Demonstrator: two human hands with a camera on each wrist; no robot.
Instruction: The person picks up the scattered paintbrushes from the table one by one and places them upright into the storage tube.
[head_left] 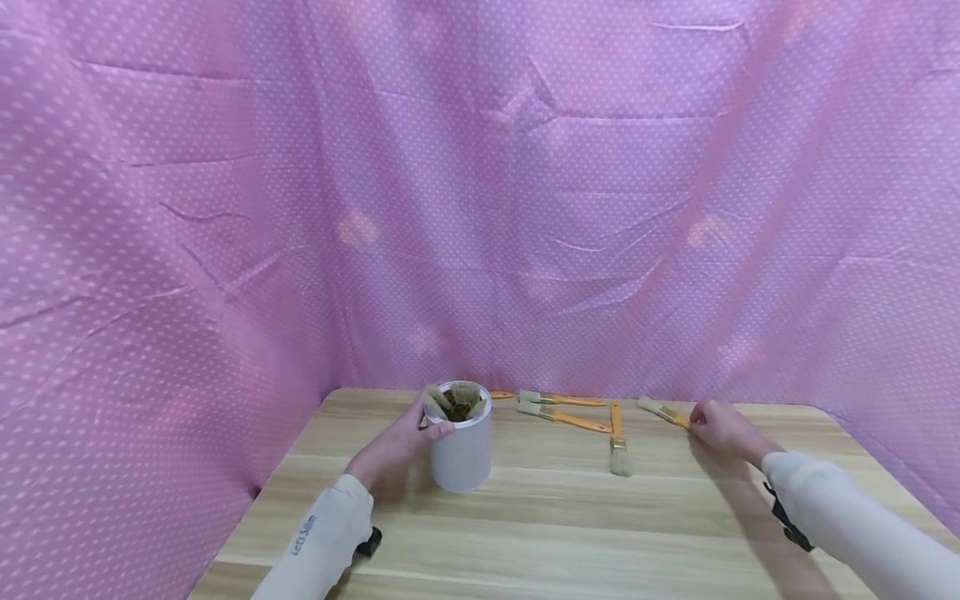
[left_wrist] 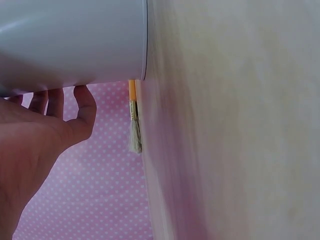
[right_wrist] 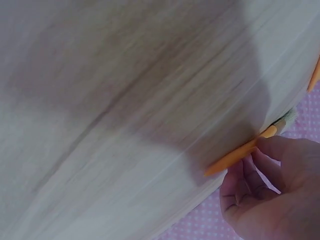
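Note:
A white can (head_left: 461, 457) stands upright on the table, with bristle heads (head_left: 463, 393) showing at its mouth. My left hand (head_left: 397, 446) holds the can from its left side, thumb at the front near the rim and fingers toward the back. In the left wrist view the can's grey-white wall (left_wrist: 75, 45) hides part of those fingers. Over at the right, my right hand (head_left: 723, 429) pinches the orange handle of a paintbrush (head_left: 663, 412) lying near the table's back edge, its pale bristles pointing left. The right wrist view shows thumb and fingers on that handle (right_wrist: 235, 157).
Two paintbrushes lie side by side, one behind (head_left: 577, 401) and one in front (head_left: 573, 420). Another paintbrush (head_left: 617, 433) points its bristles toward me. An orange handle (head_left: 501, 394) shows behind the can. Pink dotted cloth (head_left: 525, 208) hangs around the wooden table (head_left: 540, 542).

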